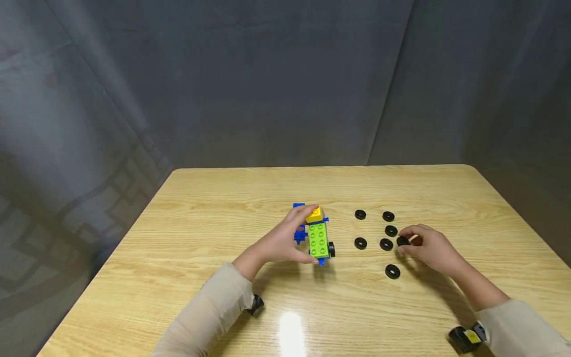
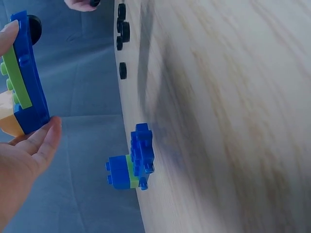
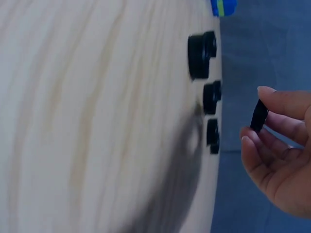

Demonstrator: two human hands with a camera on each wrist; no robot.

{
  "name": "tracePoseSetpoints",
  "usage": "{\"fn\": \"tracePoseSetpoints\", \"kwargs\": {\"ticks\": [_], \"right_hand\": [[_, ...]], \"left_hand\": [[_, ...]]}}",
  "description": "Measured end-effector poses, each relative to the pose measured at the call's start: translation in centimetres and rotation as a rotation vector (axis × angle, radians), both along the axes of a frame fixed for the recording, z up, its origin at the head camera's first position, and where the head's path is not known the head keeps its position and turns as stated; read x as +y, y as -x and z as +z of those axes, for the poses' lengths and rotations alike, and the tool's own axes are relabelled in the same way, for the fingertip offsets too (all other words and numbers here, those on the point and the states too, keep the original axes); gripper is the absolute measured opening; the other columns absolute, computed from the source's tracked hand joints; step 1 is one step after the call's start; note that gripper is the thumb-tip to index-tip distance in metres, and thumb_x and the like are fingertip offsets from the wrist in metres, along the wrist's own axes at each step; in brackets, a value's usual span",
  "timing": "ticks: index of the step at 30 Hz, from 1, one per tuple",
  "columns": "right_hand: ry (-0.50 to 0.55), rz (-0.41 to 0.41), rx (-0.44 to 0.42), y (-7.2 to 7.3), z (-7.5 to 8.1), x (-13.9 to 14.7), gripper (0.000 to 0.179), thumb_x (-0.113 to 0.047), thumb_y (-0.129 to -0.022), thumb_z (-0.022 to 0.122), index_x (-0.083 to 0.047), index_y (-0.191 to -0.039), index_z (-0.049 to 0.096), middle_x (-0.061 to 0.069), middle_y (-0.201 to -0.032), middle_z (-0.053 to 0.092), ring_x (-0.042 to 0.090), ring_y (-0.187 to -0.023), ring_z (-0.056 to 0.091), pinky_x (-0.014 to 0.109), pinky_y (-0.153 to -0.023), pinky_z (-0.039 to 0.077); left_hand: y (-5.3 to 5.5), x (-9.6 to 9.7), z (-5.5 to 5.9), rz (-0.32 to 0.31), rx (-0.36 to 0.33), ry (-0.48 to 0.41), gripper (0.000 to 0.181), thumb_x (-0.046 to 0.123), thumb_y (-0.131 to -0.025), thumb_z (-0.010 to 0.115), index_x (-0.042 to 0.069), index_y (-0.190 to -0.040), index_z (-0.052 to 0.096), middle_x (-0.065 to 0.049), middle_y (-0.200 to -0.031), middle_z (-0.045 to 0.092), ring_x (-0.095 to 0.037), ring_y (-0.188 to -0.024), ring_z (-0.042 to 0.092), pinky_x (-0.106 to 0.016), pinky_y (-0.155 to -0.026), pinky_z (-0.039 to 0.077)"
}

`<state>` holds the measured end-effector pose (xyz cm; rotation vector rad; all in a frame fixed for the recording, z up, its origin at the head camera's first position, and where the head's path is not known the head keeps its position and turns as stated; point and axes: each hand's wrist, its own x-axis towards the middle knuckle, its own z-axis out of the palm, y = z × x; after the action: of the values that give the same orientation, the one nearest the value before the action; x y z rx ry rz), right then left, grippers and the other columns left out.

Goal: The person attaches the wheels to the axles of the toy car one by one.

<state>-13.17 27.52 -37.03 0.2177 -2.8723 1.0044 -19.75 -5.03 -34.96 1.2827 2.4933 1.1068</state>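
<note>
My left hand (image 1: 289,240) holds a toy brick car (image 1: 318,239) by its two ends, thumb at the near end and fingers at the yellow brick (image 1: 314,214). The car has a blue base under a green studded brick, and one black wheel (image 1: 331,249) sits on its right side. In the left wrist view the car is lifted off the table. My right hand (image 1: 434,249) pinches a black tire (image 3: 260,115) between thumb and fingers, raised above the table. A second blue-and-green brick build (image 2: 142,156) stands on the table, partly hidden behind the left hand in the head view.
Several black tires (image 1: 392,271) lie flat on the wooden table (image 1: 214,208), between the car and my right hand. Grey cloth (image 1: 276,89) hangs behind the table. Dark wrist cameras (image 1: 464,339) sit under both sleeves.
</note>
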Motion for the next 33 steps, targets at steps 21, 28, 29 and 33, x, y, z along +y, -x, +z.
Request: {"fn": "tracePoseSetpoints", "kwargs": {"ticks": [21, 28, 29, 33], "right_hand": [[0.107, 0.107, 0.096, 0.6, 1.8, -5.2, 0.029, -0.006, -0.076, 0.064, 0.003, -0.102, 0.056, 0.006, -0.089, 0.057, 0.017, -0.077, 0.053, 0.026, -0.067, 0.046], [0.135, 0.091, 0.13, 0.7, 2.1, -6.3, 0.029, -0.01, -0.076, 0.065, 0.0, -0.102, 0.058, 0.004, -0.086, 0.059, 0.014, -0.075, 0.054, 0.025, -0.064, 0.046], [0.141, 0.09, 0.126, 0.8, 2.1, -6.5, 0.029, -0.01, -0.076, 0.065, 0.0, -0.102, 0.058, 0.004, -0.086, 0.059, 0.014, -0.075, 0.054, 0.025, -0.064, 0.046], [0.171, 0.089, 0.101, 0.9, 2.1, -7.1, 0.031, -0.009, -0.076, 0.065, 0.001, -0.105, 0.057, 0.005, -0.088, 0.059, 0.017, -0.077, 0.055, 0.028, -0.065, 0.046]], "left_hand": [[-0.5, -0.5, 0.5, 0.002, 0.041, -0.027, 0.106, 0.037, -0.058, 0.078, 0.027, -0.138, 0.01, -0.002, -0.134, 0.02, -0.016, -0.112, 0.035, -0.038, -0.087, 0.038], [-0.6, -0.2, 0.8, -0.028, 0.044, -0.047, 0.107, 0.031, -0.057, 0.079, 0.025, -0.139, 0.01, -0.004, -0.133, 0.02, -0.016, -0.111, 0.037, -0.035, -0.088, 0.038], [-0.7, -0.1, 0.8, -0.031, 0.043, -0.046, 0.107, 0.031, -0.057, 0.079, 0.026, -0.139, 0.01, -0.004, -0.133, 0.02, -0.016, -0.111, 0.037, -0.035, -0.088, 0.038], [-0.8, -0.1, 1.0, -0.035, 0.043, -0.038, 0.107, 0.032, -0.057, 0.079, 0.026, -0.139, 0.009, -0.006, -0.134, 0.019, -0.018, -0.111, 0.037, -0.036, -0.088, 0.038]]}}
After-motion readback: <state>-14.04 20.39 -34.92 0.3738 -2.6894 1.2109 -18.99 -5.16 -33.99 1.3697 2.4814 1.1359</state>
